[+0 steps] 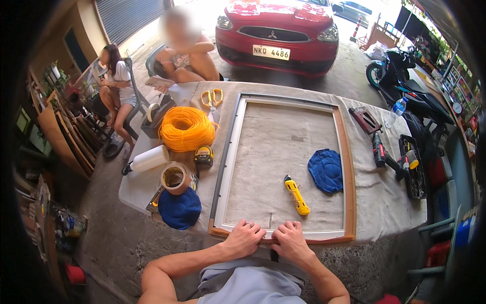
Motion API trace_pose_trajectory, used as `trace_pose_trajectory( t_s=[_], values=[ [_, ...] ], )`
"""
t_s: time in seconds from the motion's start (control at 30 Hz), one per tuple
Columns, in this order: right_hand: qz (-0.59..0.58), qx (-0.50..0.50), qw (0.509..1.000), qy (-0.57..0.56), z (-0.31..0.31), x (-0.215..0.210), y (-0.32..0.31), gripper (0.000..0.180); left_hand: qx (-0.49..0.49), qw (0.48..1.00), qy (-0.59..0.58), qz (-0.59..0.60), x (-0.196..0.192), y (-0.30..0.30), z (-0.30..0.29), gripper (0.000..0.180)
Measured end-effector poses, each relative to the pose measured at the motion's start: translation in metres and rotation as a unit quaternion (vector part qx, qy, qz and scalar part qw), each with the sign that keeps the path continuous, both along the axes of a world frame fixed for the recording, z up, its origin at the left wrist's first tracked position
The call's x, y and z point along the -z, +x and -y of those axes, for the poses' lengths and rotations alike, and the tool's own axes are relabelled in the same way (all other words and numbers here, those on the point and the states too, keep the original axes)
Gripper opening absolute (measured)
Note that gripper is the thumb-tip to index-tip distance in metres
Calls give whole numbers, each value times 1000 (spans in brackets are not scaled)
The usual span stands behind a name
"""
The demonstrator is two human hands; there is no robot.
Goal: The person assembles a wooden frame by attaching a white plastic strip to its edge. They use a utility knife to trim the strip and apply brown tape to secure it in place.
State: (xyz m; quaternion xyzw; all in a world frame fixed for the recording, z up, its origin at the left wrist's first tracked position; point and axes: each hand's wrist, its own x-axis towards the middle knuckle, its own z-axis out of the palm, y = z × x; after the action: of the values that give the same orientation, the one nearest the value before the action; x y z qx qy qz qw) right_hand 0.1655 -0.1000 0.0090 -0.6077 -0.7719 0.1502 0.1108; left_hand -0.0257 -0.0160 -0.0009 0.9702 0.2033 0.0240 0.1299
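Note:
A large rectangular frame [324,235], with a white inner border, brown wood along its right and near sides and a dark strip down its left, lies flat on the cloth-covered table. Both hands are closed over its near rail, side by side at the middle. My left hand [244,238] has its fingers curled on the rail, and my right hand [292,240] grips it a short way to the right. Inside the frame's opening lie a yellow utility knife [296,196] and a round, dark blue cloth pad [325,171].
Left of the frame are orange rope [187,129], scissors [212,98], a tape measure [204,155], a tape roll [175,178], a white bottle [150,158] and another blue pad [179,209]. A staple gun [365,119] and drill [386,154] lie right. Two people sit beyond.

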Motion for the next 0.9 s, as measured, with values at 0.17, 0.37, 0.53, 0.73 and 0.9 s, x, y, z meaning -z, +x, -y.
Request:
trace_pose_trajectory(
  t_s=[0.17,0.37,0.53,0.73,0.9],
  values=[
    [4,-7,1000,23,2,1,-4,23,9,1000,-9,14,6,1,-2,24],
    [-8,38,998,42,14,0,17,52,-15,999,15,-40,-3,19,1,24],
    [-53,103,991,67,33,-6,59,53,-9,996,-82,23,-12,46,11,38],
    [-44,89,995,0,44,-5,83,35,13,989,-125,81,5,88,27,32],
    [-32,63,997,-1,48,-3,84,29,21,989,-115,91,9,104,34,25]
  ],
)
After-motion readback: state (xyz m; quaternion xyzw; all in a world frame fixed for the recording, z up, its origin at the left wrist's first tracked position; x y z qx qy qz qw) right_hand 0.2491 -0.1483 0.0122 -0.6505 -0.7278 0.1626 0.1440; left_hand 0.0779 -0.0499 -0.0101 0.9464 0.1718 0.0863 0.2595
